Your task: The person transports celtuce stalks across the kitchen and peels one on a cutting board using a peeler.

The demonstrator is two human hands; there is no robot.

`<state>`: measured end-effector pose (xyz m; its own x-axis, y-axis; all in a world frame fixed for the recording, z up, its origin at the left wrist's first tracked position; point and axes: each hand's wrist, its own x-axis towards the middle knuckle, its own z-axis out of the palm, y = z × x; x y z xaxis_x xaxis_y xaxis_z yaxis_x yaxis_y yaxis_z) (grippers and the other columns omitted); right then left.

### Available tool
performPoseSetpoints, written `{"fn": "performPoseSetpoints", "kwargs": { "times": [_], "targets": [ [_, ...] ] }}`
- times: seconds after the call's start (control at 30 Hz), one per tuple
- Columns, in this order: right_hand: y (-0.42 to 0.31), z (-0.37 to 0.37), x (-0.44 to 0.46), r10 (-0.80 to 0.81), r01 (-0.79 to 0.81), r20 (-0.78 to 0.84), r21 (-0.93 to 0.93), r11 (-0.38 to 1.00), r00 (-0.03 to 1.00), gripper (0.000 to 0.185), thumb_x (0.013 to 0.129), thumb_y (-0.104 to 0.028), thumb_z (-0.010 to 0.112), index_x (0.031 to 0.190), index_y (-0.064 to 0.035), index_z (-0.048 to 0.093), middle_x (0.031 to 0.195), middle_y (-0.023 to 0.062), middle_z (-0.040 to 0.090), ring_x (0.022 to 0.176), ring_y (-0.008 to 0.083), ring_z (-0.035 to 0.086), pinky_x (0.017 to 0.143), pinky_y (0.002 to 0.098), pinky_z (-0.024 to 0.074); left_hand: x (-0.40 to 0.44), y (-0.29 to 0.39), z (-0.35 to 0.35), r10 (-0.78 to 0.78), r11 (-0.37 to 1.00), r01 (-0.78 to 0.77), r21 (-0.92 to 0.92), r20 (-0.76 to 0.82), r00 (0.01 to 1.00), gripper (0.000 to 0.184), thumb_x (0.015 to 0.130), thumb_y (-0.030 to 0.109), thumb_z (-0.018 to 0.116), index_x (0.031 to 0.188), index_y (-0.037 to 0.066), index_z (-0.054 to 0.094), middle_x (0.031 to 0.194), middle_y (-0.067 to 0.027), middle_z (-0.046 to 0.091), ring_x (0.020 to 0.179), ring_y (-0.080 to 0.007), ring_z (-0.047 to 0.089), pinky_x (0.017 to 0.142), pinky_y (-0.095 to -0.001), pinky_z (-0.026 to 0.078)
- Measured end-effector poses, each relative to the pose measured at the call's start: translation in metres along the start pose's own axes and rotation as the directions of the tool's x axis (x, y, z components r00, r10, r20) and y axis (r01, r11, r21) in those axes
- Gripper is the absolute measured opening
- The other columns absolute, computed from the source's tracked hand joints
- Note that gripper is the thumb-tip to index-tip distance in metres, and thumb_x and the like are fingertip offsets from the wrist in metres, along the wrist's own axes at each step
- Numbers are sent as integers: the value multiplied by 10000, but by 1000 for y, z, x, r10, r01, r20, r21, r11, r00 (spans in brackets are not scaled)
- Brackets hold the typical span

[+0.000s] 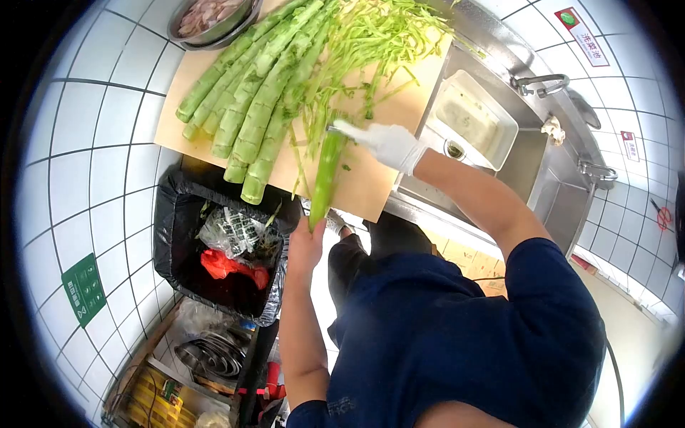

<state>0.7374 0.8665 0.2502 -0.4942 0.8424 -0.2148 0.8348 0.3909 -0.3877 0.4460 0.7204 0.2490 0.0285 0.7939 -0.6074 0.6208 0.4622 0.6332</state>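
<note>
My left hand (307, 245), bare, grips the near end of a green celtuce stem (327, 178) that lies across the board's front edge. The stem's lower part looks smooth and bright green. My right hand (385, 145), in a white glove, is closed on a peeler (335, 128) at the stem's upper part. Most of the peeler is hidden by the glove. Left of it, several thick celtuce stems (246, 118) with ringed, pale green skin lie side by side on the cutting board (367, 189). Thin green peelings (385, 32) are heaped at the back right of the board.
A metal bowl (246, 21) of pale meat-like pieces stands at the back left. A black-lined bin (168, 235) with plastic waste sits below the board's left side. To the right, a steel sink (528, 153) holds a white tub (510, 121) under a tap (549, 85).
</note>
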Motion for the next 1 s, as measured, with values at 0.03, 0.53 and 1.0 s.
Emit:
{"fn": "performPoseSetpoints", "kwargs": {
  "times": [0.03,0.53,1.0],
  "targets": [
    [-7,2,-4,-23,24,40,-17,1000,999,843,952,17,440,1640,-430,245,802,163,601,661,325,635,589,414,529,0,2,-1,-1,1000,1,3,0,1000,363,1015,308,638,1090,-47,626,931,-337,679,936,-528,666,777,-542,525],
    [3,-15,4,44,-44,7,-9,999,999,805,986,6,407,1630,-451,250,858,194,630,731,349,680,640,432,557,-3,0,-3,58,998,-58,5,-14,998,358,1008,299,654,1044,-55,615,891,-338,670,885,-539,656,738,-545,517],
    [-8,9,-2,-19,14,-111,-46,999,994,854,948,-17,482,1631,-474,250,715,113,514,581,306,592,516,409,483,26,-21,-4,-90,909,178,-377,240,967,338,1011,310,664,1059,-23,634,682,-81,619,527,-163,614,499,-336,517]
  ]
}}
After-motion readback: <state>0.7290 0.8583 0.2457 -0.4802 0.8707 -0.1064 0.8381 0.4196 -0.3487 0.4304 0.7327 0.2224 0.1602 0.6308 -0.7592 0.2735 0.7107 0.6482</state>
